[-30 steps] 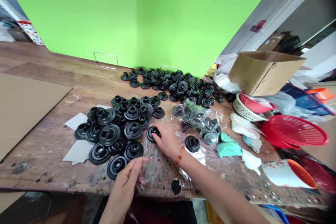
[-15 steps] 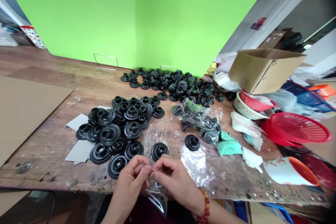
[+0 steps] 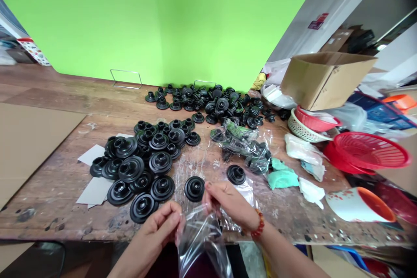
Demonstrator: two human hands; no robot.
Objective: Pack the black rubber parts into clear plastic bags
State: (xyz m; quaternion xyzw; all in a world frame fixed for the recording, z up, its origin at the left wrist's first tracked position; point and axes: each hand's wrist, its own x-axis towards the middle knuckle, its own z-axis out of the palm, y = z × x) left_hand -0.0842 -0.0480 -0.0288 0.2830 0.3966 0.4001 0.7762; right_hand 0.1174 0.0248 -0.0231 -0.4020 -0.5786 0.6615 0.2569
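1. Left hand (image 3: 159,226): I see thumb and forefinger closed together on the left edge of a clear plastic bag (image 3: 203,247). The film is thin and slick; uneven tension could pull it free.
2. Right hand (image 3: 231,204): thumb and forefinger are pinched together near the bag's opposite side, the other fingers curled in. I cannot tell exactly how much film they grip; a shallow hold could slip.
3. Bag: spread between my two hands, its body hanging towards 6 o'clock past the table's near edge (image 3: 130,239). Clinging walls could close its mouth; hard pulling could split a seam.
4. Single black disc (image 3: 194,189): hub up on the table, at 12 o'clock from the bag, just beside the right fingertips; contact is unclear. A stray knuckle could push it out of place.
5. Second black disc (image 3: 236,174): at 1 to 2 o'clock, beside the flat clear film (image 3: 246,193). My right forearm, swinging outward, could drag the film and shift the disc.
6. Disc pile (image 3: 160,163): at 10 to 11 o'clock, stacked loosely, some discs tilted. A left-hand knock could topple the upper ones.
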